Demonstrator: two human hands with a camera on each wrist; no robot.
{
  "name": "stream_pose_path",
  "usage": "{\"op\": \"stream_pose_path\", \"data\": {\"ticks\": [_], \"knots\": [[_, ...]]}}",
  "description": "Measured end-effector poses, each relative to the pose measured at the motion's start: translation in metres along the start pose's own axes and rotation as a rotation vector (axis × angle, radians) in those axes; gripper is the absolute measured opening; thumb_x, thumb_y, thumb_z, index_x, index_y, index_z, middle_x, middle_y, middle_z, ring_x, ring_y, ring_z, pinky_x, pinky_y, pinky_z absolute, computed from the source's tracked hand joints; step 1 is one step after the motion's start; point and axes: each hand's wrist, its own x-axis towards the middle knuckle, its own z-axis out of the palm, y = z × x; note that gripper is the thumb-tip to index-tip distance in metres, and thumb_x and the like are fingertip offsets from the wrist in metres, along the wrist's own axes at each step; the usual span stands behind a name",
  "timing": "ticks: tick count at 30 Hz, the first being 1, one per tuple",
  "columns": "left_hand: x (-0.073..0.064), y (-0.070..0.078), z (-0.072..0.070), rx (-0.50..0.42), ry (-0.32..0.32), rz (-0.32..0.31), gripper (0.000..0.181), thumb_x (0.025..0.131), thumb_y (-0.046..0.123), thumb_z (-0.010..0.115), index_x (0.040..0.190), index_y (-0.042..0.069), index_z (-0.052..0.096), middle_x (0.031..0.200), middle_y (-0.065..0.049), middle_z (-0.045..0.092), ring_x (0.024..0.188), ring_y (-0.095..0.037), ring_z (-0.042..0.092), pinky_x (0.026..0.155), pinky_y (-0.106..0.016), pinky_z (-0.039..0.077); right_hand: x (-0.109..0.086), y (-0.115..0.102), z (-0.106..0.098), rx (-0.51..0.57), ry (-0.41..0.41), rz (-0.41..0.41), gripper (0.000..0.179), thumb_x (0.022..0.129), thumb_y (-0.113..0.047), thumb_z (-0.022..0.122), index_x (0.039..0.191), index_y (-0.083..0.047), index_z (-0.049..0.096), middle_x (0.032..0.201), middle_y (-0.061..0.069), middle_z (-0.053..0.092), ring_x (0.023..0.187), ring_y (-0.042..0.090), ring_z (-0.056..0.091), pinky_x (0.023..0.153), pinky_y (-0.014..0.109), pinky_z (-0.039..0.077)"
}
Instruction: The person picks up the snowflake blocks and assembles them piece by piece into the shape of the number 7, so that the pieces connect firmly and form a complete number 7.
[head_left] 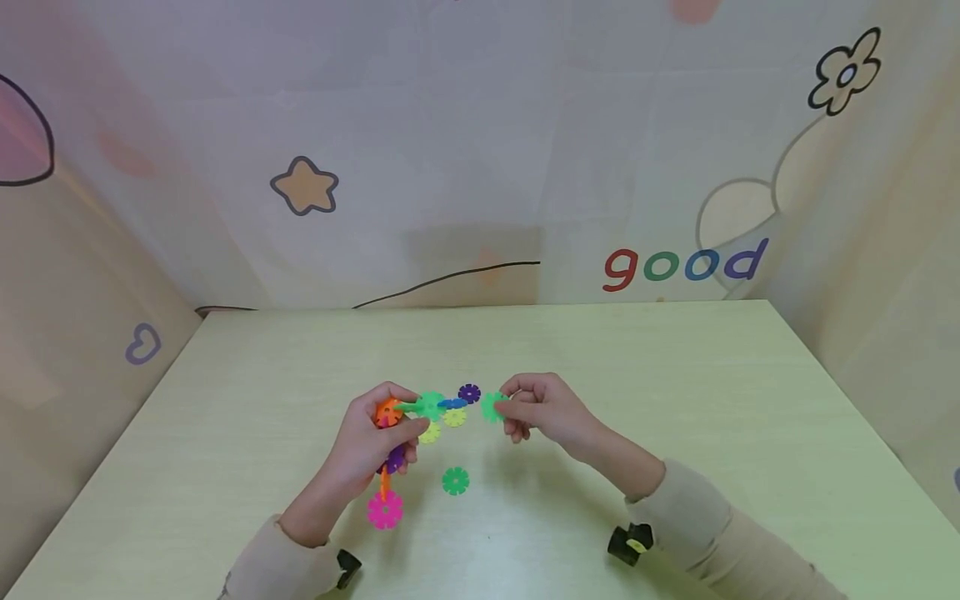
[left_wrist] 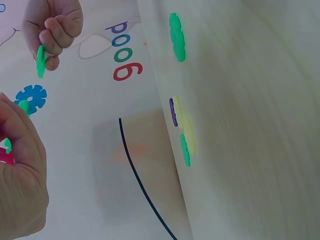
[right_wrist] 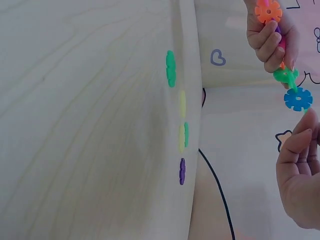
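Note:
My left hand (head_left: pixel 358 450) holds a chain of notched plastic snowflake discs joined at their slots. Its lower end is a pink disc (head_left: pixel 385 509), below an orange one seen edge-on and a purple disc (head_left: pixel 395 460). By the fingertips are an orange disc (head_left: pixel 387 412) and a green disc (head_left: pixel 431 406), with a blue disc (head_left: pixel 453 403) at the far end. My right hand (head_left: pixel 555 414) pinches a single green disc (head_left: pixel 491 407) between thumb and fingers, a short gap right of the blue one. Parts of the chain are hidden by the left fingers.
Loose on the pale wooden table (head_left: pixel 675 375) lie a purple disc (head_left: pixel 469 393), two yellow discs (head_left: pixel 455 417) and a nearer green disc (head_left: pixel 455 481). Another green disc (right_wrist: pixel 186 134) lies beside the yellow ones. A printed curtain (head_left: pixel 480 150) stands behind the table.

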Motion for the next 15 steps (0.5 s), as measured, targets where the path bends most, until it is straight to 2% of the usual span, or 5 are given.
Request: {"op": "stream_pose_path", "data": {"ticks": [15], "knots": [[0.0002,-0.0031,0.0027,-0.014,-0.031,0.011,0.033,0.082,0.001,0.065,0.11,-0.001,0.048,0.062,-0.01,0.056,0.046,-0.015,0.055,0.047,-0.025,0.05,0.0038,0.0016,0.0108,0.052,0.023,0.001,0.018,0.088,-0.007,0.058,0.096,0.008,0.054,0.062,0.003,0.062,0.054,0.013,0.058,0.056,0.023,0.049]]}}
